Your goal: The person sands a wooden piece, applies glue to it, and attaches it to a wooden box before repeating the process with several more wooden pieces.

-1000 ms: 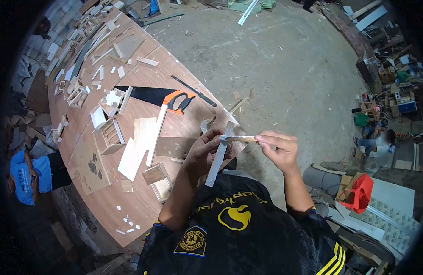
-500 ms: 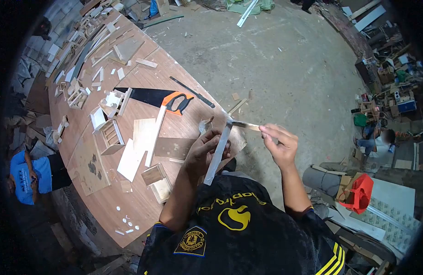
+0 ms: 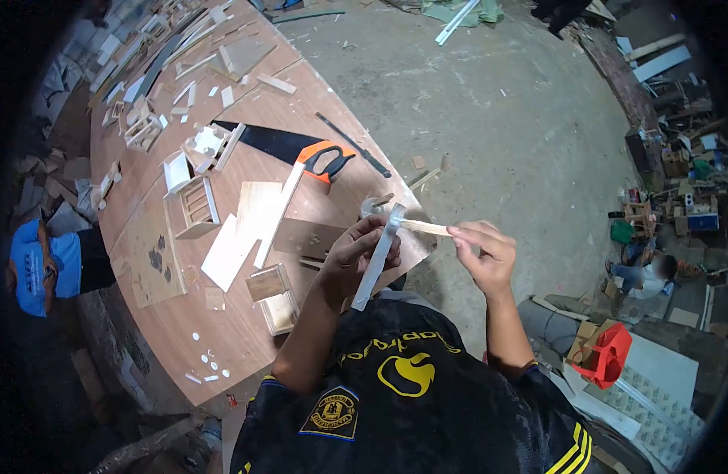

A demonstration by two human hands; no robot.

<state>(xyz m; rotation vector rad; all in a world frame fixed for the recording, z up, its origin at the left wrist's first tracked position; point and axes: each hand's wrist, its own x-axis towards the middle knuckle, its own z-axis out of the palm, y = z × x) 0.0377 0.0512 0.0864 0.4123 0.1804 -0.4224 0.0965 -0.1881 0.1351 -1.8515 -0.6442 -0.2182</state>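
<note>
A long, flat greyish-white strip (image 3: 372, 270) is gripped in my left hand (image 3: 356, 251), slanting from its upper end down toward my chest. The fingers of my right hand (image 3: 488, 254) pinch a thin, light wooden stick (image 3: 427, 227), whose far end touches the strip near its top. Just beyond my left hand, a small clear plastic item (image 3: 372, 207) rests by the table corner. The handsaw (image 3: 326, 161) with an orange and black handle lies on the table, beside a narrow dark bar (image 3: 354, 145).
The wooden table (image 3: 230, 332) at left carries small wooden frames (image 3: 197, 207), an open box (image 3: 274, 299), boards and offcuts. A person in a blue shirt (image 3: 46, 265) stands beyond it. Another person (image 3: 654, 276) sits at far right. A red bag (image 3: 603, 355) lies lower right.
The view has shifted, so the table and tools appear higher and further right. The stick has turned a little in my right hand, and its far end now shows lighter against the strip.
</note>
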